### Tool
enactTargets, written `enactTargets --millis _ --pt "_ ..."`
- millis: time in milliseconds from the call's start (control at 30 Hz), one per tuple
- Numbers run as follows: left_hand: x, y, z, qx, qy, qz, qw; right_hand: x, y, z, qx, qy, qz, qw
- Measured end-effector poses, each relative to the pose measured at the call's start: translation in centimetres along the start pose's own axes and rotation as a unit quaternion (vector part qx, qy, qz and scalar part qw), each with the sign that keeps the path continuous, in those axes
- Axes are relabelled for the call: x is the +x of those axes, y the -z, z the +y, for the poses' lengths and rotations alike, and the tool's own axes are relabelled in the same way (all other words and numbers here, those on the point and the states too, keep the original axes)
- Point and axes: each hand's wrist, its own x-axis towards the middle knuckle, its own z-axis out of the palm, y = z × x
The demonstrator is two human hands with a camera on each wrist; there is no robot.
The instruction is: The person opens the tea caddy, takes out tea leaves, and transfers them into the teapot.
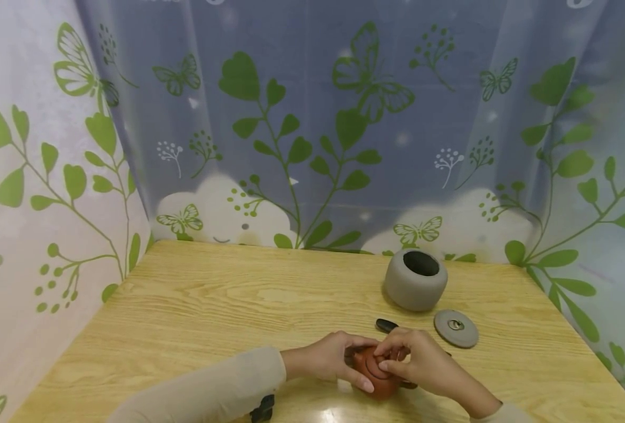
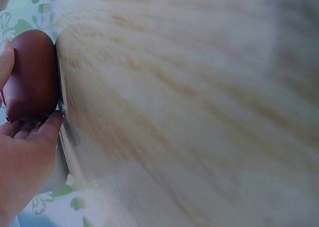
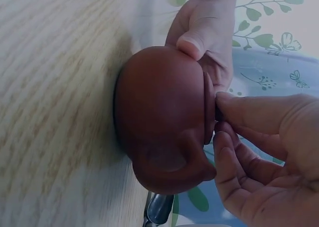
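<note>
A reddish-brown clay teapot (image 1: 381, 388) stands on the table near the front. My left hand (image 1: 330, 359) grips its body from the left, thumb on the near side and fingers on the far side. The teapot's lid (image 3: 208, 110) sits on its top, and my right hand (image 1: 428, 364) pinches the lid's knob between thumb and fingertips. The knob is mostly hidden by those fingers. In the right wrist view the teapot's looped handle (image 3: 172, 179) shows, free of both hands. The left wrist view shows the teapot body (image 2: 34, 72) between thumb and fingers.
Behind the teapot lies a dark scoop-like tool (image 1: 386, 325), partly covered by the right hand. A round grey jar (image 1: 413, 291) stands open farther back, its grey lid (image 1: 463, 336) with a ring lying beside it. A black object (image 1: 263, 408) shows below the left sleeve.
</note>
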Motion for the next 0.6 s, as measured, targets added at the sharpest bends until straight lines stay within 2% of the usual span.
enactTargets --millis 200,600 --pt "0.1 0.01 -0.12 0.0 -0.008 -0.003 1.0 -0.01 -0.09 -0.03 0.008 -0.003 -0.001 1.0" --pt "0.11 0.03 -0.21 -0.018 -0.004 -0.008 0.9998 -0.03 -0.14 0.15 0.013 -0.01 0.0 0.9999"
